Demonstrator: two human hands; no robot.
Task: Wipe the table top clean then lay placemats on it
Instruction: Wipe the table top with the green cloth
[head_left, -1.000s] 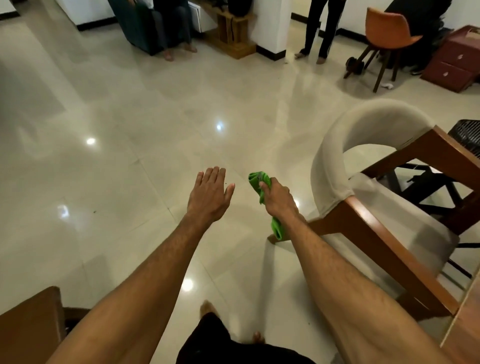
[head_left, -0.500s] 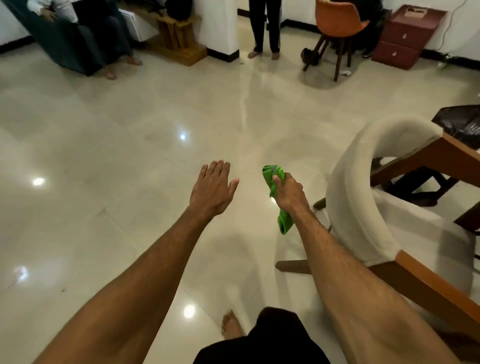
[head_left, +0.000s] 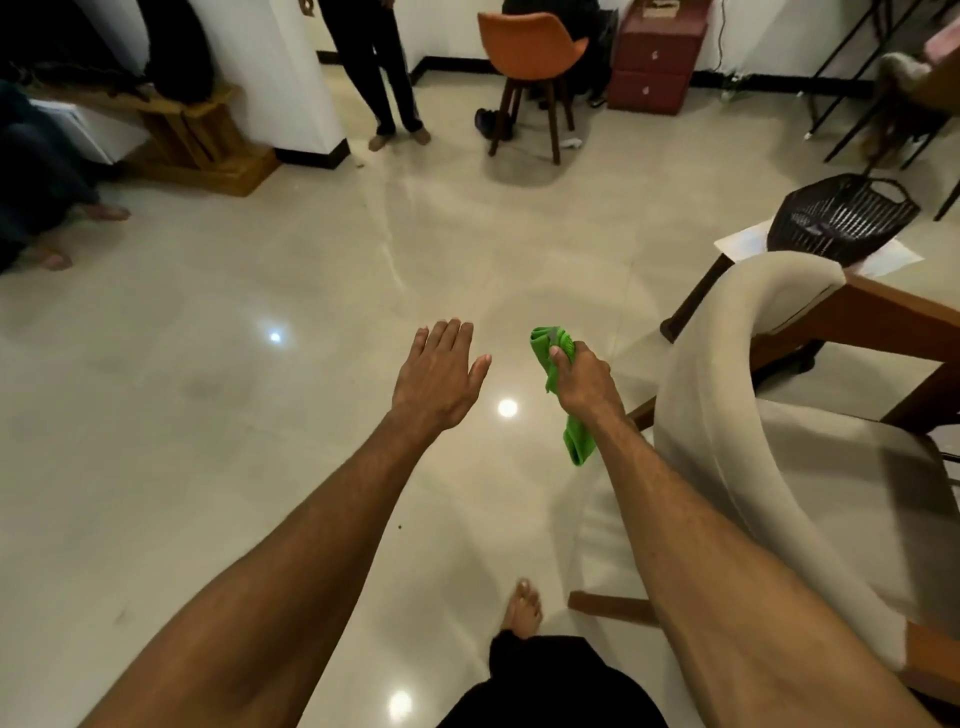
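My right hand (head_left: 584, 382) grips a bright green cloth (head_left: 577, 441) that sticks out above my fist and hangs down below it, over the glossy floor. My left hand (head_left: 439, 376) is held out flat beside it, fingers straight and together, holding nothing. A wooden table (head_left: 893, 312) shows only as an edge at the right, behind a beige padded chair (head_left: 727, 395). No placemats are in view.
A black basket (head_left: 841, 218) sits on white paper on the table. At the back stand an orange chair (head_left: 530, 47), a red drawer unit (head_left: 660, 62), a standing person's legs (head_left: 384, 78) and a wooden stand (head_left: 197, 140). Seated people's feet show at the left.
The view has swung to the right and lifted: the chair and table edge slid toward the middle, and the basket came fully into sight. Both hands keep the same pose, the cloth still gripped.
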